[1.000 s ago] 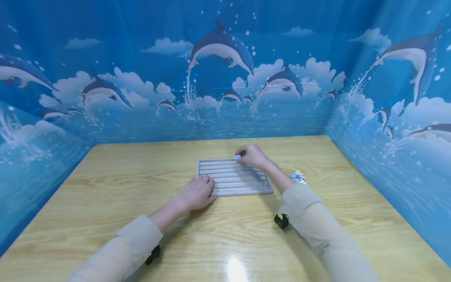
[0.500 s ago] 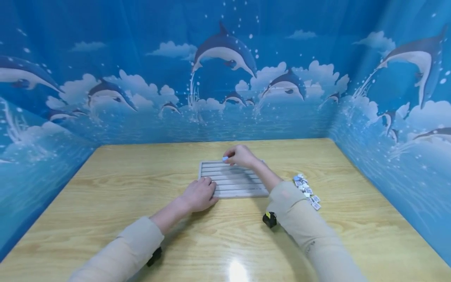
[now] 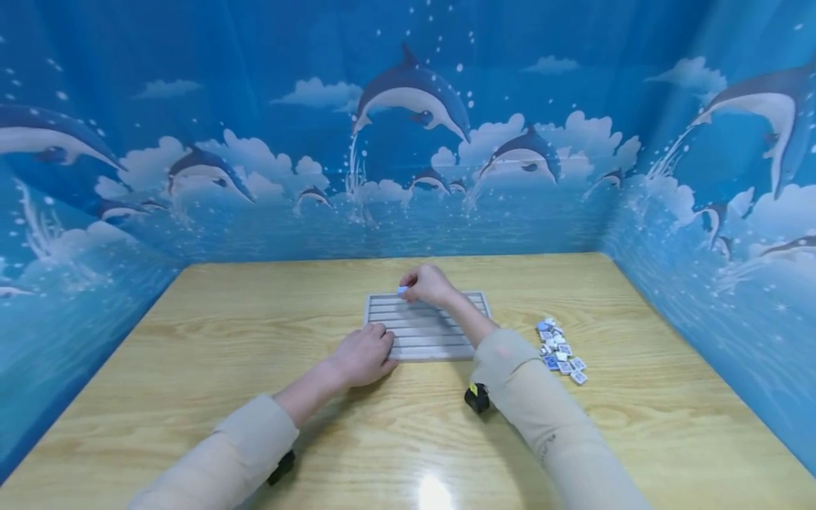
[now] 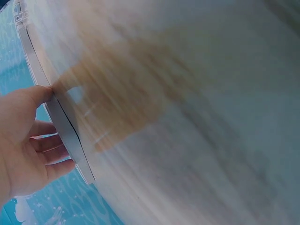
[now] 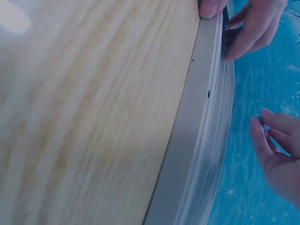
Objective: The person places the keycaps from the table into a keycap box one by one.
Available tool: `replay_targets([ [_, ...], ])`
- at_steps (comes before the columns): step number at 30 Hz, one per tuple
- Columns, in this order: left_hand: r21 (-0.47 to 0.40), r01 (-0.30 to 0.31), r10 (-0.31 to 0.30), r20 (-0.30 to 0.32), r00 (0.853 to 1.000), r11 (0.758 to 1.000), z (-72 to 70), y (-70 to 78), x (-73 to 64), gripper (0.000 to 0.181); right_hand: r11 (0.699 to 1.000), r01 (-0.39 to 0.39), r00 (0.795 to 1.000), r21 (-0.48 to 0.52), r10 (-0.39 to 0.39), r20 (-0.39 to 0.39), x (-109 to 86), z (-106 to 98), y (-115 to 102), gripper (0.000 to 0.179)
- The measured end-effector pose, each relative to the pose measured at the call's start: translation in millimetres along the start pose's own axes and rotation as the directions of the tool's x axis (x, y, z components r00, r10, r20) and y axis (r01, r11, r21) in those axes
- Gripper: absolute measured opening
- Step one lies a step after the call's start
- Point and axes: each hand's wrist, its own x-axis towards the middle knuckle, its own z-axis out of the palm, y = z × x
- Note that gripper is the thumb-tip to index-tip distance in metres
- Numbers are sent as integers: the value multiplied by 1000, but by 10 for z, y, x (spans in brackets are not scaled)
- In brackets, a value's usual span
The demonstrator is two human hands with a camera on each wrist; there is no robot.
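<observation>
In the head view, a grey slotted tray [image 3: 433,341] with long parallel ridges lies on the wooden table. My left hand [image 3: 362,355] holds the tray's near left corner. Its thumb [image 4: 43,95] is against the front edge, and the fingers reach over the tray. Over the far edge, left of the tray's middle, my right hand [image 3: 428,285] pinches a small light-blue and white tile [image 3: 402,290] between thumb and fingers. In the right wrist view only a bit of that tile [image 5: 266,127] shows between the fingertips. Whether it touches the tray cannot be told.
Several small white and blue tiles [image 3: 561,353] lie in a loose pile right of the tray, some with printed marks. The wooden table [image 3: 210,333] meets a blue dolphin-print curtain [image 3: 255,212] at the back and sides. A dark wrist device [image 3: 477,398] hangs under the right sleeve.
My right hand has moved left along the tray's far edge with the tile. More of the pile now shows beside the right sleeve. My left hand keeps its place on the tray.
</observation>
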Motion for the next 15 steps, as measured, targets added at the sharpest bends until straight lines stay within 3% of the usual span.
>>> replay_targets([
  [3,7,-1,1,-1,1000,1000,-1,-3,5,41,996,47,999,-81,-47,-2,46,16,-38,22],
  [8,9,-2,2,8,1000,1000,-12,-2,5,41,960,141,990,-242,-141,14,126,75,-84,19],
  [15,23,-10,9,15,1000,1000,-9,6,-1,41,916,189,982,-354,-182,55,221,208,-166,12],
])
